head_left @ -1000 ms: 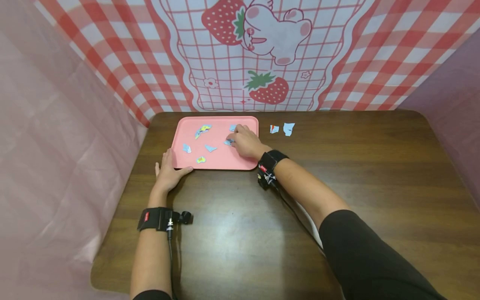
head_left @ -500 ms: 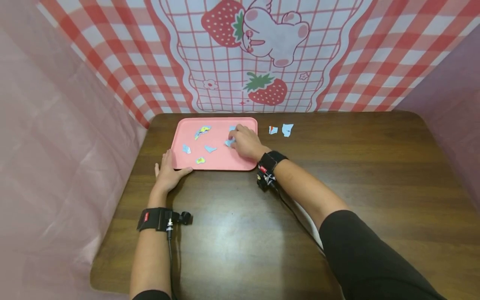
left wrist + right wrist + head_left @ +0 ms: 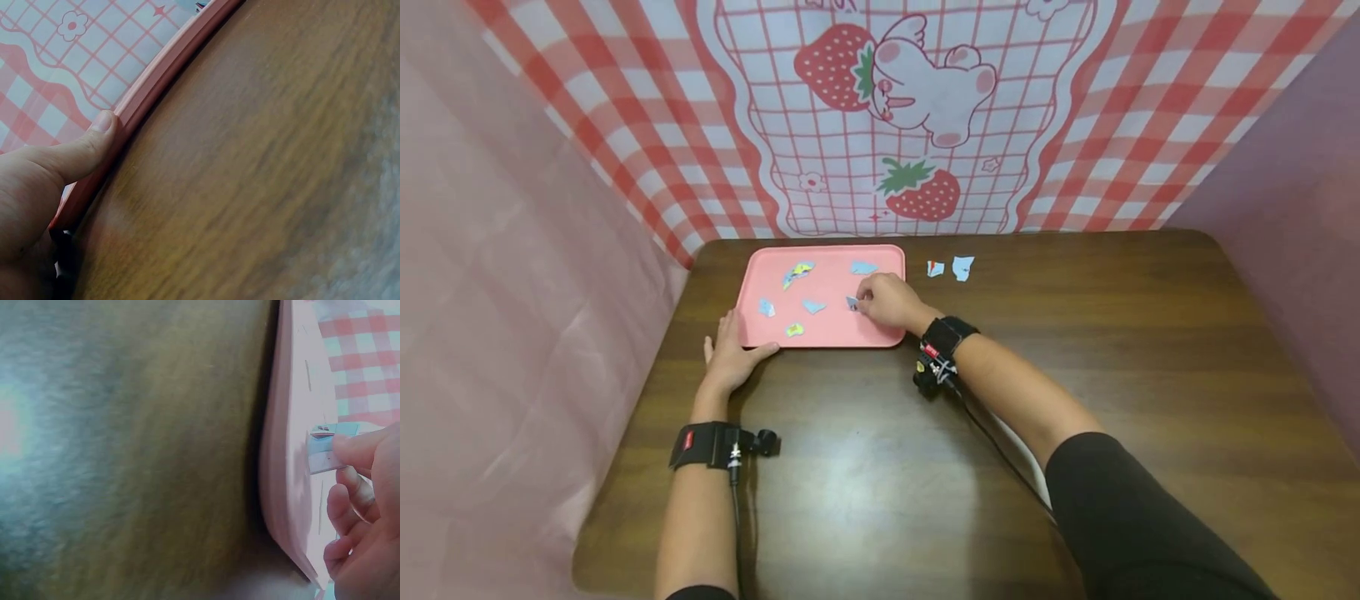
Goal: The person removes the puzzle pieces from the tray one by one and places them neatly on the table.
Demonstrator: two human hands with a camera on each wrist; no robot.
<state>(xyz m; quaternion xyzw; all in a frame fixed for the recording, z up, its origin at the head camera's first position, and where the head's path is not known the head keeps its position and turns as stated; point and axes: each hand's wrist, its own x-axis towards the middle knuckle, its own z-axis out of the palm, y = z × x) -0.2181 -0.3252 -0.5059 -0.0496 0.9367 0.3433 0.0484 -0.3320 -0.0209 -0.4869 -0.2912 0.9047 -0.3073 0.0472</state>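
A pink tray [image 3: 842, 332] lies on the table with several torn-looking paper pieces spread over it. My right hand [image 3: 891, 300] pinches a light blue paper piece [image 3: 322, 447] between thumb and fingers, holding it tilted up off the tray's right part. Behind that hand lies another blue piece [image 3: 863, 267]. My left hand [image 3: 730, 357] rests at the tray's near left corner, fingers straight along the left side. In the left wrist view its thumb [image 3: 94, 144] touches the front rim. Blue pieces [image 3: 813, 307] and yellow pieces [image 3: 794, 330] lie flat at the tray's middle and left.
Two more paper pieces lie on the wooden table [image 3: 1112, 350] right of the tray: one with red on it [image 3: 935, 268] and a plain blue one [image 3: 962, 267]. A checked strawberry cloth [image 3: 917, 117] hangs behind the table. Cables run from both wrist straps.
My right hand has lifted the blue piece slightly and drawn it a little nearer, uncovering the blue piece behind it. The left hand stays at the tray corner. The head view has tilted slightly.
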